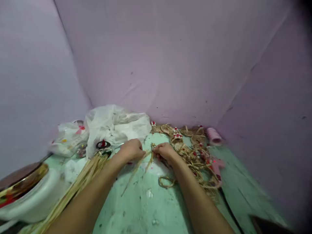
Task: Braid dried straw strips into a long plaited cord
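Over the middle of the green table (143,211) my two hands work close together. My left hand (133,150) is closed in a pinch on a pale dry straw strand (133,174), whose loose end trails down toward me. Fingers of my right hand (165,151) are pinched round a short straw piece (149,163) that hangs between the hands; its upper end is small and blurred. Beside my right wrist lies a heap of braided straw rope (187,156) with red and white beads, and a rope loop (166,182) sits just below.
A bundle of long straw (80,182) lies left, near black-handled scissors (103,145). White plastic bags (117,122) stand against the wall. A white tub (36,201) is at far left. Right are a pink spool (214,136) and a pink glue gun (216,167) with a black cord.
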The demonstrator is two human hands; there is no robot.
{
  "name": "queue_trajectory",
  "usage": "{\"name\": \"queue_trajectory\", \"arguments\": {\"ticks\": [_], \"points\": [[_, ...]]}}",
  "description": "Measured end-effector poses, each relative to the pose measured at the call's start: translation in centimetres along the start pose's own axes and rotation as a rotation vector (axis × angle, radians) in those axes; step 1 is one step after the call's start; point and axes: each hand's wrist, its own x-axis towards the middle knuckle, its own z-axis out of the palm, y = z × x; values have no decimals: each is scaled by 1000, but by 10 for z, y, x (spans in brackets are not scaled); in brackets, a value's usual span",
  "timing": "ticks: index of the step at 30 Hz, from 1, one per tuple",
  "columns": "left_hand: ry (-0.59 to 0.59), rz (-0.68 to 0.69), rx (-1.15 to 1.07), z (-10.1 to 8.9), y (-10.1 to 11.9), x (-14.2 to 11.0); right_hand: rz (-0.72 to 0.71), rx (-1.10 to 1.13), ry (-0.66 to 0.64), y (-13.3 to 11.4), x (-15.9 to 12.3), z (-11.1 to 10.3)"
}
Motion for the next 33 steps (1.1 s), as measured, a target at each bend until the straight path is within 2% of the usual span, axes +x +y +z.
{"name": "queue_trajectory", "arguments": {"ticks": [3, 6, 12, 17, 25, 29, 33], "points": [[9, -83, 15, 10, 6, 10, 10, 1, -2, 2, 2, 0], [34, -88, 6, 16, 5, 18, 26, 5, -10, 3, 3, 0], [144, 27, 16, 17, 3, 24, 33, 30, -33, 1, 1, -2], [106, 127, -35, 23, 4, 27, 38, 65, -49, 1, 1, -3], [129, 219, -212, 27, -14, 33, 47, 73, -50, 2, 3, -4], [56, 189, -389, 27, -16, 34, 45, 65, -46, 2, 3, -3], [-56, 84, -607, 26, -14, 34, 49, 59, -43, 1, 3, -3]]}}
